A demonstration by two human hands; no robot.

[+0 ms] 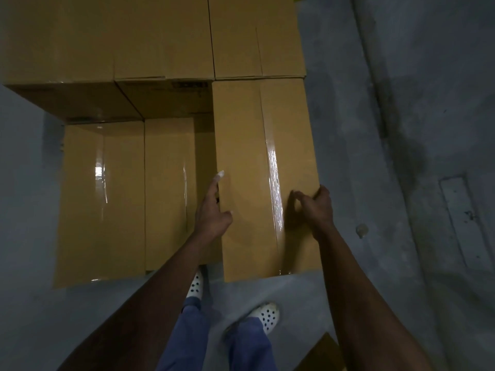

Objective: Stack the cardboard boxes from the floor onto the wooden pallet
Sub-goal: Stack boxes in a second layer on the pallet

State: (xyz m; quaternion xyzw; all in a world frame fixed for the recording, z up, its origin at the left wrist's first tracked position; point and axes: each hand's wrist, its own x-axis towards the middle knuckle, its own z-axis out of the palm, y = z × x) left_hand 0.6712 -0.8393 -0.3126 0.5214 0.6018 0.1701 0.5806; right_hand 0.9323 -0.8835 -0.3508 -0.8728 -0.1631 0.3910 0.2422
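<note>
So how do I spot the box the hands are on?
Find the brown cardboard boxes on the grey concrete floor. Take the nearest right-hand box, with shiny tape. Only it has the left hand and right hand on its edges.

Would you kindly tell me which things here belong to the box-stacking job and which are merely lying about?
Job: long brown cardboard box held between the left hand and right hand; low taped brown cardboard boxes beside it; higher brown cardboard stack behind.
Lying about: small pale round scrap on the grey concrete floor; brown cardboard piece, bottom right.
</note>
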